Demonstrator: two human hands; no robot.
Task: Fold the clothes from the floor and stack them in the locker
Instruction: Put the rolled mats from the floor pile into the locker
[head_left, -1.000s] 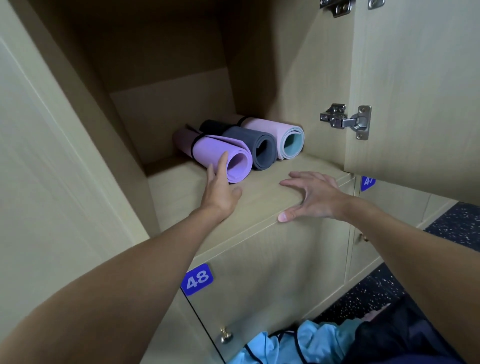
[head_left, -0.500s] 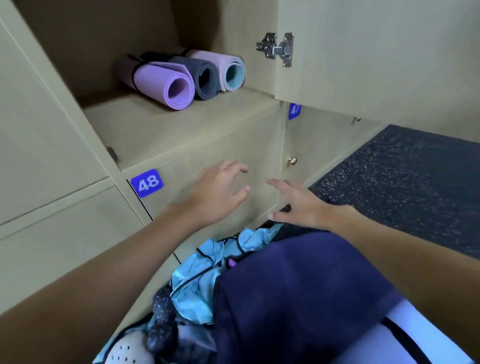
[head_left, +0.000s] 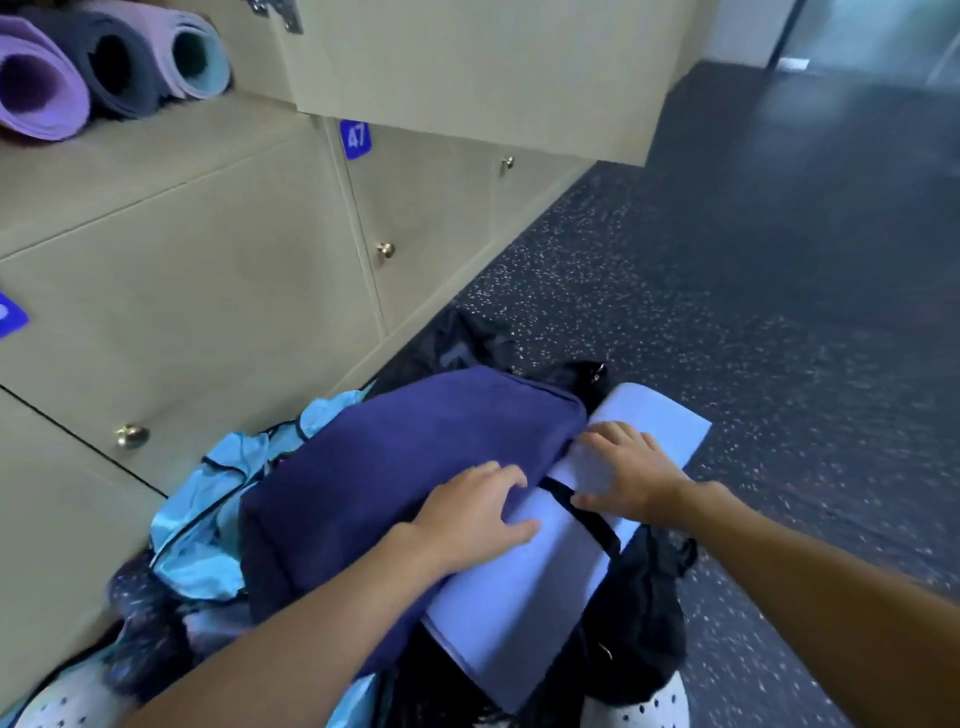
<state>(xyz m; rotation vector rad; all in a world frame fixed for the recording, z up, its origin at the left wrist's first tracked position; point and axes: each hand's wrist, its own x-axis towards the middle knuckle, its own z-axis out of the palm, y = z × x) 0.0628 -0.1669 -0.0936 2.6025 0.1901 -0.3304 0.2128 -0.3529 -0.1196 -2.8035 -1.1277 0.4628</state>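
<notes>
Head view: the clothes pile lies on the dark speckled floor (head_left: 727, 270), at the foot of the lockers. The landmark is the navy garment (head_left: 395, 467), on top of the pile.

The left hand (head_left: 467, 514) rests palm down on the navy garment's right edge. Its fingers (head_left: 493, 474) are apart and lightly bent. The thumb lies on the lavender mat (head_left: 519, 587), which sticks out from under the navy garment to its right.

The right hand (head_left: 631, 467) lies flat on the same mat, just right of the navy garment. Its fingers (head_left: 608, 431) are spread, tips at the garment's edge. The thumb is beside the black strap (head_left: 587, 514) wrapped round the mat. Neither hand clamps anything.

A light blue garment (head_left: 208, 514) is bunched left of the navy garment and partly under it. A black garment (head_left: 644, 608) lies right of the navy garment, under the mat.

The open locker compartment (head_left: 156, 156) is up and left of the navy garment, with three rolled mats (head_left: 41, 83) on its shelf. The open locker door (head_left: 467, 67) hangs above the navy garment. The blue plate 47 (head_left: 355, 139) is above it too, on a shut door.
</notes>
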